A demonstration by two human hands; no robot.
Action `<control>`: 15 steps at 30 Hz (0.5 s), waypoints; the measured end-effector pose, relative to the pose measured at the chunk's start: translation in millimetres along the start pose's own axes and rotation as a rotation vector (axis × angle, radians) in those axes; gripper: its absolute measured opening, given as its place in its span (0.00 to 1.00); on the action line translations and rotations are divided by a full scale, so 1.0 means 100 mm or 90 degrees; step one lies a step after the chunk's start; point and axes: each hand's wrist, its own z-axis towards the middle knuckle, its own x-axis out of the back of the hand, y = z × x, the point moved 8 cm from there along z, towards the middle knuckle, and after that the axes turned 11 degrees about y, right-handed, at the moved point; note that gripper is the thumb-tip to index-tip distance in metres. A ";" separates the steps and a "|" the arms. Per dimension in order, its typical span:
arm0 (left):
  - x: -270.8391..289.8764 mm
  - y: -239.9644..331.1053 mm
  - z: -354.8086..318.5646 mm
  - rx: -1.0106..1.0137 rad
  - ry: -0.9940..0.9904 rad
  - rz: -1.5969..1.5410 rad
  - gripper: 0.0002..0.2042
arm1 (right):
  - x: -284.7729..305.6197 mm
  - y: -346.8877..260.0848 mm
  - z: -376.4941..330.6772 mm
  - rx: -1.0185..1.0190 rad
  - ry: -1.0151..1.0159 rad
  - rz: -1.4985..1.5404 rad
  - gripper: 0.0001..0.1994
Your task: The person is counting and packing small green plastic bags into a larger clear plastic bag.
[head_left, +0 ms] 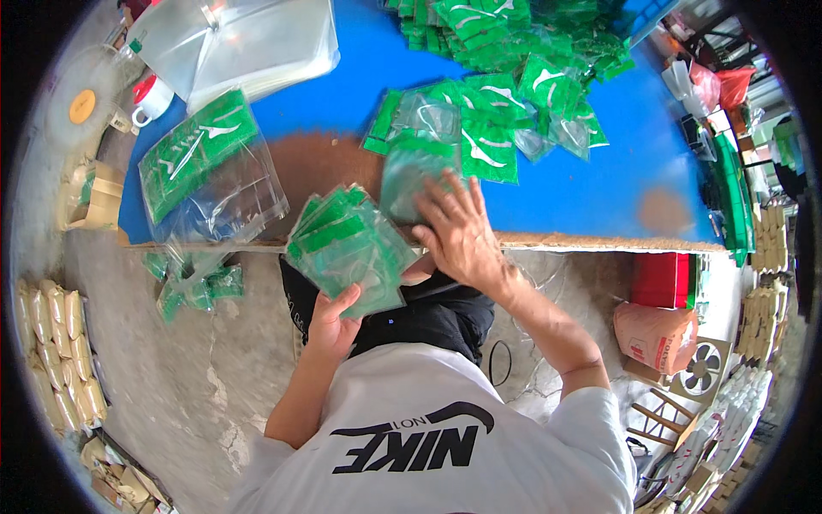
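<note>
My left hand (332, 321) clutches a fanned stack of green plastic-wrapped packets (347, 247) at the blue table (591, 184) edge; right hand (458, 227) lies flat, gripping nothing, on another green packet (409, 176). Slippery film, so the stack could easily slide apart.

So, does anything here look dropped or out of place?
Yes: a few green packets lie on the concrete floor below the blue table, apart from the piles on top. The tabletop's paint is worn brown near its edge.
</note>
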 end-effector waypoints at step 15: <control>-0.06 -0.04 -0.03 0.018 -0.050 -0.018 0.28 | -0.19 -0.22 0.00 0.037 -0.112 0.253 0.18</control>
